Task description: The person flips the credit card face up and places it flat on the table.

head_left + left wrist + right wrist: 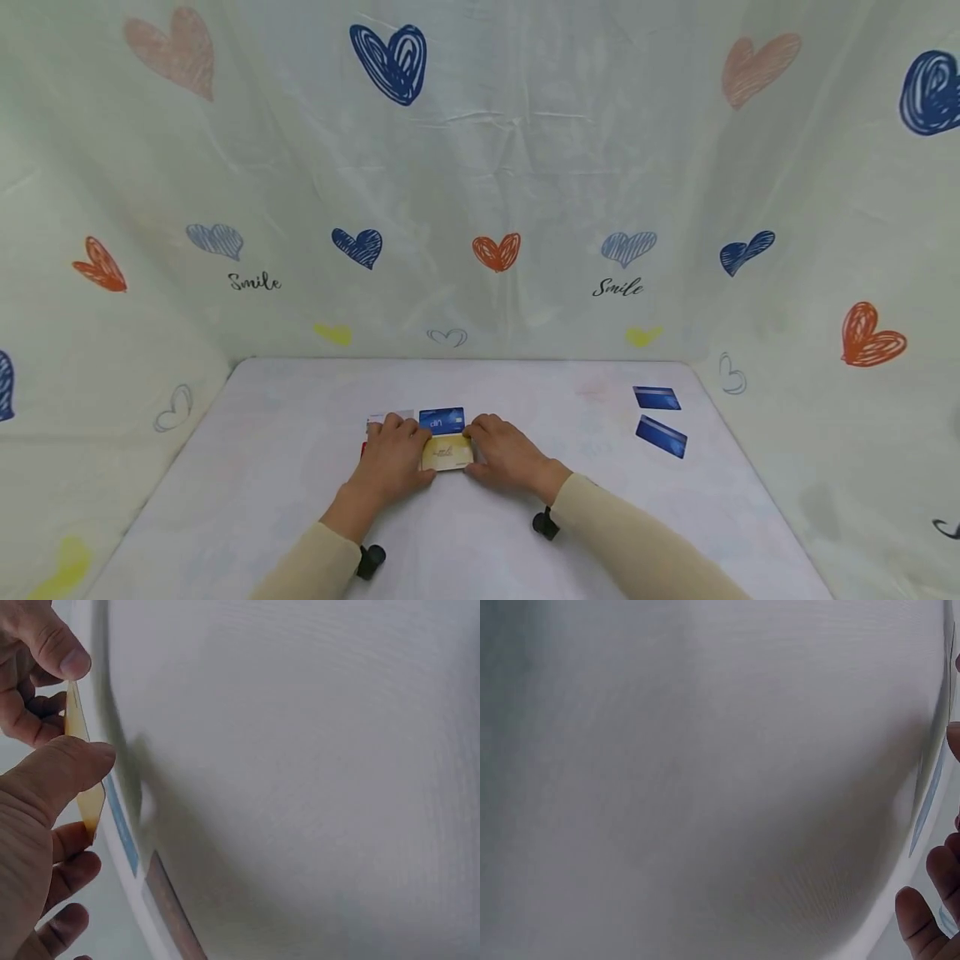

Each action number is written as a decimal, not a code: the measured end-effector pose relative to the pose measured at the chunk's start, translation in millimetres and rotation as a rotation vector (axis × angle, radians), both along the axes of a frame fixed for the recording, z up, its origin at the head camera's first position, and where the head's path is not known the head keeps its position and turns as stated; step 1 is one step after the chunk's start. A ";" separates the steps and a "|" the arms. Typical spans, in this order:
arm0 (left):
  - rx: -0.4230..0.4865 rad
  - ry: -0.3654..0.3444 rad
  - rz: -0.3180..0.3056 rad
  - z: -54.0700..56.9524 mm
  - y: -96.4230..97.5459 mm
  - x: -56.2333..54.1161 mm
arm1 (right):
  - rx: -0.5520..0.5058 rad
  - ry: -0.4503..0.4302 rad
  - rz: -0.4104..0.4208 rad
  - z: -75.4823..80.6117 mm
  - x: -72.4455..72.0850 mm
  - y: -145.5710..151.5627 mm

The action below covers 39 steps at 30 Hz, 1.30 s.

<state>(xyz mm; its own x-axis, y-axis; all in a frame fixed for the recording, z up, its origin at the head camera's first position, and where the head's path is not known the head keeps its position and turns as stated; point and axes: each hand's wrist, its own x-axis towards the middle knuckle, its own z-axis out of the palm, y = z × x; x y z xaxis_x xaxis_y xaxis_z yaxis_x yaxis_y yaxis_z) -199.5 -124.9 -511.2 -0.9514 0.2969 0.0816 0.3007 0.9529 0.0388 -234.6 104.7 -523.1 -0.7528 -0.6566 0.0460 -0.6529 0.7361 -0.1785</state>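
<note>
Pale cloth, printed with hearts (497, 252) in navy, orange, pink and yellow and with the word "Smile" (255, 282), hung beyond and around a white tabletop (465, 542). Near the middle of that surface was a yellow card (447, 452) with small print, a hand at either end. At its nine o'clock, the left hand (395, 450) pinched one end between thumb and fingers; at its three o'clock, the right hand (510, 450) gripped the opposite end — the left wrist view showed both thumbs on it, the card almost edge-on. Whether the card touched the tabletop could not be told.

A blue card (442, 421) lay just beside it at twelve o'clock. Toward ten o'clock a pale card (377, 417) showed past the left fingers, and near nine o'clock a red sliver (364, 449) peeked out, the rest hidden by the hand. Well apart, between two and three o'clock, lay two other blue cards (662, 436), one beyond the other with a gap between. Cream sleeves (630, 533) covered both forearms — a black device (546, 524) sat at each wrist.
</note>
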 end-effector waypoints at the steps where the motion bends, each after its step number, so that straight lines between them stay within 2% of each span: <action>1: -0.003 0.003 0.000 -0.8 0.2 0.3 | 0.004 0.005 0.004 -0.7 -0.1 -0.4; 21: -0.005 -0.058 0.024 -3.8 1.3 -2.1 | 0.035 -0.006 -0.008 -3.8 -1.2 -6.7; 25: 0.018 -0.084 0.016 -6.1 3.9 6.4 | 0.053 0.014 -0.025 -4.7 5.4 -4.7; 28: 0.017 -0.108 -0.045 -8.1 6.9 17.7 | 0.106 0.058 0.010 -6.3 14.6 -1.6; 31: -0.015 -0.127 -0.119 -10.1 10.1 28.0 | 0.180 0.105 0.078 -7.7 24.9 1.9; 33: -0.039 -0.145 -0.146 -11.1 11.9 33.1 | 0.211 0.123 0.112 -7.9 30.2 3.7; 39: -0.074 -0.185 -0.143 -11.5 14.4 37.9 | 0.264 0.116 0.115 -10.6 32.3 4.8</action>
<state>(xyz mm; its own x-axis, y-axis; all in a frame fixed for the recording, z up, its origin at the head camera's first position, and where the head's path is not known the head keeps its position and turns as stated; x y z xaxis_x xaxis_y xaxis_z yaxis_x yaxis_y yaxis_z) -161.6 -110.5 -522.7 -0.8958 0.4286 -0.1175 0.4272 0.9034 0.0375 -202.3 109.5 -533.7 -0.6726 -0.7378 -0.0565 -0.7394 0.6672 0.0901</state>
